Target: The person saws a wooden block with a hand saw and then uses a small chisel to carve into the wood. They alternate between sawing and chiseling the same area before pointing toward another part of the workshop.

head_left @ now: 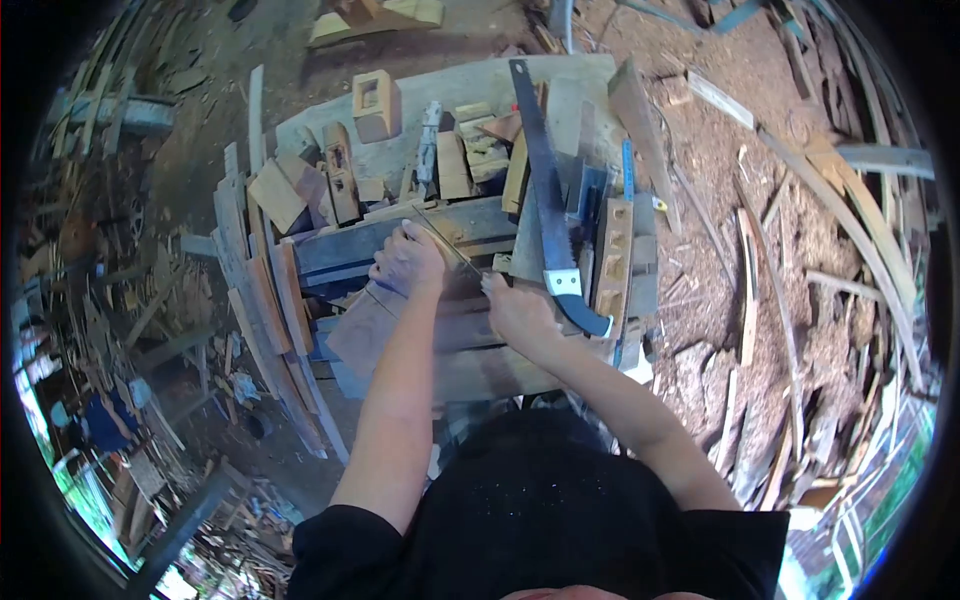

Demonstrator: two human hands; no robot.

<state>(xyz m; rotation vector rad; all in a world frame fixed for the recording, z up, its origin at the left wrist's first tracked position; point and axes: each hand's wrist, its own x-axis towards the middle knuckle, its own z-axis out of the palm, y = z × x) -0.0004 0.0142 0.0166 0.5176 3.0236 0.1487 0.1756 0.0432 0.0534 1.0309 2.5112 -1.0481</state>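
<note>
My left hand [410, 258] is closed, its fingers curled at the edge of a flat pale wooden piece [368, 328] on the bench; what lies under the fingers is partly hidden. My right hand [525, 315] is closed on the near end of a thin dark rod-like tool [458, 252]. This tool slants up and left, passing close beside the left fingers. Its exact kind cannot be made out. To the right of my right hand lies a handsaw [543, 165] with a black and white handle pointing toward me.
Wood blocks [453, 165] and offcuts line the back of the workbench [350, 140]. A hollowed wooden block [375, 105] stands at its far left. A notched wooden bar [614, 255] lies right of the saw. Long strips [270, 300] lean along the left side; shavings cover the ground at right.
</note>
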